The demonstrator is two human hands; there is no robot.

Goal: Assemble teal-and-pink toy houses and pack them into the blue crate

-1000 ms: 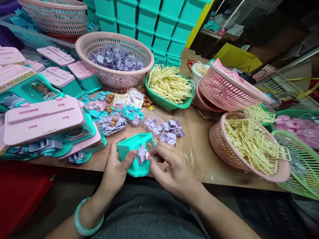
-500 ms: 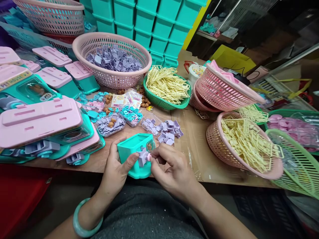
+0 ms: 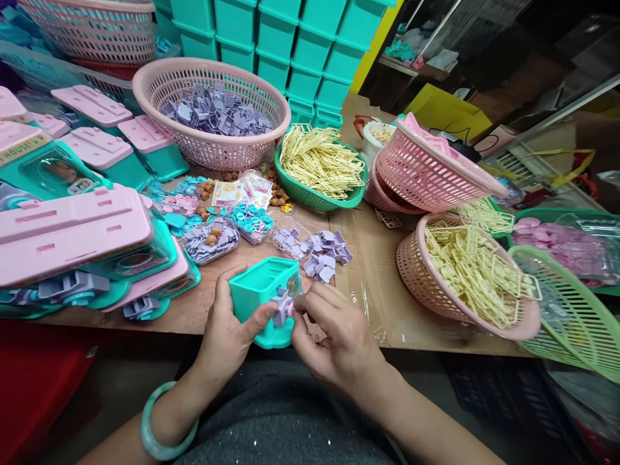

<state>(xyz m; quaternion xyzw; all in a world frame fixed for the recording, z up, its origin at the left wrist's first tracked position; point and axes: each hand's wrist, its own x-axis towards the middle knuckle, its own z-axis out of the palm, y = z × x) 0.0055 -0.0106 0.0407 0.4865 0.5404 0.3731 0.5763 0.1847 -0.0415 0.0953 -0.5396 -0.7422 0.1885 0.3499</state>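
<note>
My left hand (image 3: 230, 320) is wrapped round a teal plastic box (image 3: 252, 289), open at the top, at the table's front edge. Its thumb presses on a lilac plastic part (image 3: 281, 306) set against the side of the box. With thumb and fingers, my right hand (image 3: 334, 329) pinches a small pink knob (image 3: 290, 310) at the end of that lilac part. The fingertips partly cover the knob. Just beyond the box lie loose lilac parts (image 3: 325, 253), some in a clear tray (image 3: 289, 237).
Finished-looking teal boxes with pink lids (image 3: 72, 226) are piled at left. A pink basket (image 3: 213, 145) holds lilac parts; a green basket (image 3: 317, 200) and another pink basket (image 3: 411, 271) hold pale yellow pieces. Stacked teal boxes (image 3: 276, 39) stand behind.
The box and lilac part have turned slightly between my hands. My right fingers stay on the pink knob. The whole view has shifted a little.
</note>
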